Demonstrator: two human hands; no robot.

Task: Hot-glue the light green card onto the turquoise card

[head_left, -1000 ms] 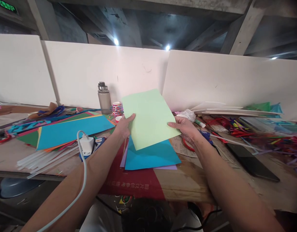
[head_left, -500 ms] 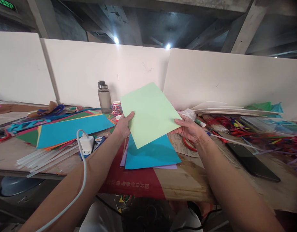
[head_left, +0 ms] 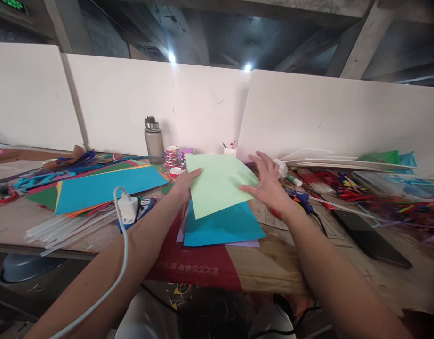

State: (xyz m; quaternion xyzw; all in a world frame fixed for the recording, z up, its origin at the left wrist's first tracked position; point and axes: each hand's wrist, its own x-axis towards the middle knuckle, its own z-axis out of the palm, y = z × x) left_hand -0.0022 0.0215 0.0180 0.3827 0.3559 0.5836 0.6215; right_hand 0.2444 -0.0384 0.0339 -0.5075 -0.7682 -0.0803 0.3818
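Light-green paper [head_left: 219,183] appears mid-positioning over blue paper [head_left: 224,230]: our left hand [head_left: 184,185] pinches 1 edge, our right hand [head_left: 268,183] is spread at another; squaring likely calls for regripping.

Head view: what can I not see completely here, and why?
In the head view:
Left hand: most fingers hidden behind the green sheet.
Blue sheet beneath: upper part covered by the green sheet.
Purple sheet: mostly under the blue.
White cable: cut off by the bottom edge.
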